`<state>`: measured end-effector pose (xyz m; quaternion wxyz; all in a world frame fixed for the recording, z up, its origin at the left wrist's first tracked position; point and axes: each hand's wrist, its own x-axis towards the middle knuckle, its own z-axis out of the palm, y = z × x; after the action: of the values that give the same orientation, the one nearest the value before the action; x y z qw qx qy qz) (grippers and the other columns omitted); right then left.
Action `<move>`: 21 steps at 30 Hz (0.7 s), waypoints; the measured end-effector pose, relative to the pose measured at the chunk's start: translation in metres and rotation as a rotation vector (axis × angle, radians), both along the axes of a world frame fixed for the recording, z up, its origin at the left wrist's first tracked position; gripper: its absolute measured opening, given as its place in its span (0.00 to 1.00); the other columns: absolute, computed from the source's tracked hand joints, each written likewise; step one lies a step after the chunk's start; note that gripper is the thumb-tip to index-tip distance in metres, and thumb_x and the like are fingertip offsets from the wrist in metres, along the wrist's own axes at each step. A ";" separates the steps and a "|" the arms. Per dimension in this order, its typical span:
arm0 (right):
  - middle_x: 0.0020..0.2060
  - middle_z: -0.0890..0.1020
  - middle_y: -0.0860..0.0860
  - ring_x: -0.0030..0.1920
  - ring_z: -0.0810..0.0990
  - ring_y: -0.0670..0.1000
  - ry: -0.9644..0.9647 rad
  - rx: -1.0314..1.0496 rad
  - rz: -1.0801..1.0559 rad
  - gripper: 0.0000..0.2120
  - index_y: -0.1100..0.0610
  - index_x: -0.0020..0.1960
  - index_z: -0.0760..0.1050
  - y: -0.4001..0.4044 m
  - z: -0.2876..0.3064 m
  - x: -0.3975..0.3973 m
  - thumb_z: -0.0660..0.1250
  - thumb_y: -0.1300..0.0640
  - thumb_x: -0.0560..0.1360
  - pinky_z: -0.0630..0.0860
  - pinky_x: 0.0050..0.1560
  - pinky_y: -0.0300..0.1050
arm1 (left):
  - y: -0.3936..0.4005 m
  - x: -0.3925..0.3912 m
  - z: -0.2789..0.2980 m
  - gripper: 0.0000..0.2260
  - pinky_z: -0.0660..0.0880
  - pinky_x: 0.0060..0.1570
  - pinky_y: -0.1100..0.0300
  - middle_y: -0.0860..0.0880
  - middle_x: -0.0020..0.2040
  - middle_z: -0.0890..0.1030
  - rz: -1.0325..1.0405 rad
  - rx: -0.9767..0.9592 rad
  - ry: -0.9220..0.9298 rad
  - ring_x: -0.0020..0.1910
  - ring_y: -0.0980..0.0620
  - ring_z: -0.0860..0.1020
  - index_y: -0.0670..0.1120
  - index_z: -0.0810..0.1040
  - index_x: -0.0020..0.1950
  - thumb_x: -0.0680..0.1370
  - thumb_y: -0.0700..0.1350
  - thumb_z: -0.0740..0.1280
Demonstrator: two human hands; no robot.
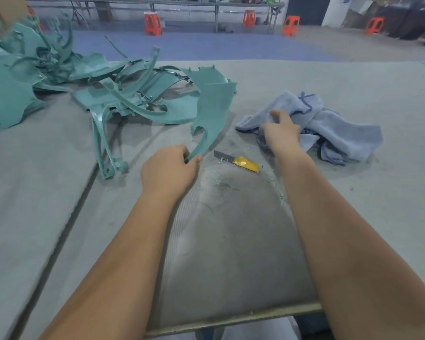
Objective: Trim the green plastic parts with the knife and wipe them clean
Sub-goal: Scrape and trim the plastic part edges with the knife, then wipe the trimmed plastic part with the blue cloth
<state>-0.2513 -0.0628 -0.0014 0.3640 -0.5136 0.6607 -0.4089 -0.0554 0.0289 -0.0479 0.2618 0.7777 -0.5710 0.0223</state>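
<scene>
At your ten o'clock a heap of green plastic parts [59, 77] sprawled across the grey felt-covered table [353, 217], some panels flat, some curved strips arching upward. Toward eleven o'clock, one long green frame piece [103, 143] reached down from the heap toward you. At twelve o'clock your left hand [168, 171] curled its fingers round the narrow lower tip of a broad green panel [212, 104], which rose away from your fist toward the heap. Just right of that hand a knife with a yellow handle [237, 161] lay flat on the table, blade pointing to the left, with fine green shavings [222, 180] scattered near it. At one o'clock your right hand [281, 130] rested on a crumpled blue cloth [329, 126], fingers bent into its folds, seemingly gathering the fabric.
</scene>
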 end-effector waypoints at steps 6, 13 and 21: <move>0.39 0.70 0.54 0.43 0.68 0.52 -0.083 -0.097 0.083 0.09 0.61 0.45 0.74 -0.006 0.013 -0.005 0.57 0.70 0.74 0.63 0.31 0.40 | -0.004 0.000 0.000 0.16 0.58 0.28 0.59 0.52 0.33 0.74 0.006 0.025 -0.004 0.31 0.53 0.70 0.49 0.74 0.41 0.79 0.60 0.60; 0.40 0.81 0.55 0.46 0.80 0.55 -1.692 -0.220 0.165 0.11 0.60 0.43 0.77 0.022 0.026 0.002 0.61 0.56 0.80 0.77 0.51 0.50 | -0.006 0.001 -0.002 0.17 0.58 0.28 0.59 0.53 0.32 0.74 0.012 0.019 0.000 0.31 0.54 0.70 0.49 0.72 0.39 0.79 0.60 0.60; 0.28 0.74 0.46 0.26 0.70 0.46 -1.500 0.010 0.264 0.16 0.51 0.34 0.74 0.032 -0.007 -0.003 0.59 0.49 0.79 0.66 0.26 0.36 | -0.005 0.000 -0.001 0.17 0.59 0.28 0.59 0.52 0.33 0.74 0.011 0.041 0.019 0.32 0.54 0.71 0.49 0.73 0.40 0.80 0.60 0.59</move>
<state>-0.2542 -0.0312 -0.0084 0.7639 -0.1713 0.1711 -0.5982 -0.0557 0.0236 -0.0487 0.2513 0.7862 -0.5646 0.0046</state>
